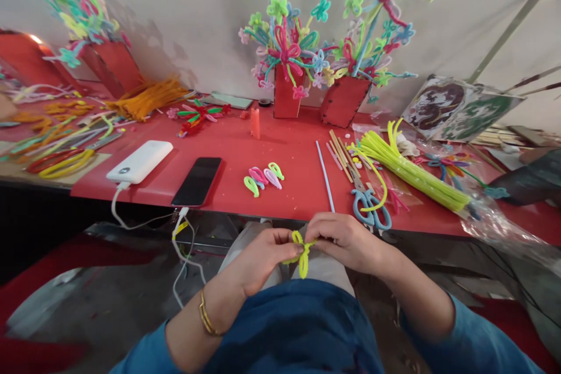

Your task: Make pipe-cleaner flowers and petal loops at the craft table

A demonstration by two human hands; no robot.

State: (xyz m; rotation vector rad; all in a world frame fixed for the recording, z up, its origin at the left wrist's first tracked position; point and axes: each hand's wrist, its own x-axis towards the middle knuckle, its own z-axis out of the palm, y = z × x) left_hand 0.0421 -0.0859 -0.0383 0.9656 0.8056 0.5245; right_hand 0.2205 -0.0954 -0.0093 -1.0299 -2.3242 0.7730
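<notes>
A yellow pipe cleaner flower [303, 266] with looped petals is held over my lap, just off the table's front edge. My left hand [267, 257] pinches its middle between thumb and fingers. On the other side, my right hand [339, 239] closes its fingertips on a petal of the same flower. Beyond my hands lie several small pipe cleaner loops [264, 177] in green, pink and lilac. A straight pale blue pipe cleaner [325, 175] points toward my right hand. To its right rest blue-handled scissors [371, 208], with a yellow pipe cleaner across the handles.
A bundle of yellow pipe cleaners [407, 172] lies at right beside clear plastic wrap [517, 228]. A phone [198, 181] and white power bank [140, 162] sit left, cables hanging over the edge. Red vases [287, 93] of pipe cleaner flowers stand behind. A dark sleeve [532, 172] reaches in at right.
</notes>
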